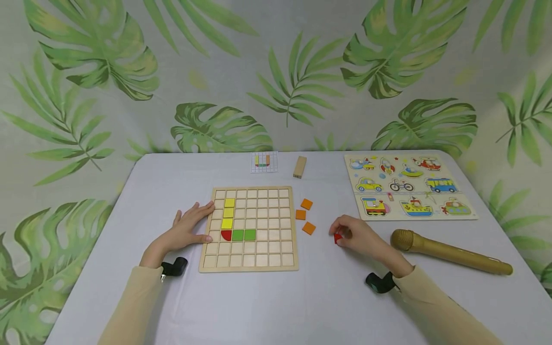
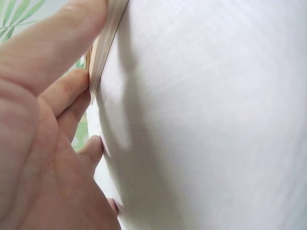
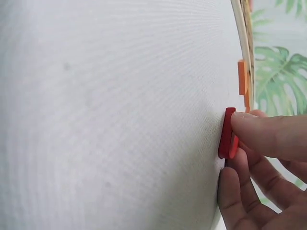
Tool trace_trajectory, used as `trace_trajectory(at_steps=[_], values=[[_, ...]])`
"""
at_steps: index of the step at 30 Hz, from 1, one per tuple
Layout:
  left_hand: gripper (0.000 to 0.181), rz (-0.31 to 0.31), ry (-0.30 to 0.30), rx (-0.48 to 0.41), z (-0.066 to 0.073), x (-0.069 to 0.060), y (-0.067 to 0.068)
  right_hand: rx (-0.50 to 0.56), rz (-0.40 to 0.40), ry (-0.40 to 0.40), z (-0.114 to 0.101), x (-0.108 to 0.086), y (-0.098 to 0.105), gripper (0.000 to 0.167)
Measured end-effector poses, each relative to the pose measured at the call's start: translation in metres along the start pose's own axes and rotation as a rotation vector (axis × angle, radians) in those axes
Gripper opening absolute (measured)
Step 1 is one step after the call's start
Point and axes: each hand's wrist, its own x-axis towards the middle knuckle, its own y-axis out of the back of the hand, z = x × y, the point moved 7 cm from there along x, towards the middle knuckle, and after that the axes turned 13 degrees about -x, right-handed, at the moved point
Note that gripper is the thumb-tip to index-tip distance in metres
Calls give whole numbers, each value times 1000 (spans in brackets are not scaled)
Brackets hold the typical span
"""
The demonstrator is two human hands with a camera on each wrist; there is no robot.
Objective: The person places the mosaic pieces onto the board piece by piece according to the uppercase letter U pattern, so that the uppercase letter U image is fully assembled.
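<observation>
Placement of the red tile (image 1: 338,238) is seemingly proceeding: the right grip (image 1: 358,237) is pinching it at the board's (image 1: 262,211) three o'clock, the left grip (image 1: 184,234) spreading against nine o'clock. The next move is apparently calling for the green tiles' (image 1: 250,235) three o'clock cell (image 1: 262,234).

Free passage runs low over the white tablecloth (image 1: 327,287) from the right hand (image 1: 360,234) to the near right corner of the wooden grid board (image 1: 248,270), skirting three orange square tiles (image 1: 300,214) beside the board's right rim. The left hand (image 1: 181,234) obstructs the left rim; a gold-coloured microphone (image 1: 453,251) and vehicle puzzle (image 1: 414,194) limit room rightward.
</observation>
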Motion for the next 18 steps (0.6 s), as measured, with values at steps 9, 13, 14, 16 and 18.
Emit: trace_trajectory(at_steps=[9,13,14,16,18], values=[[90,4,3,6,2,0,0,-36,-49,32,-4,2,-2,21],[90,6,0,7,4,-1,0,-18,-81,45,-6,2,-3,21],[90,6,0,8,4,-1,0,-6,-89,48,-6,2,-3,20],[90,5,0,11,4,-1,0,13,-104,52,-7,3,-4,18],[90,3,0,13,2,0,0,35,-112,51,-8,4,-4,17]])
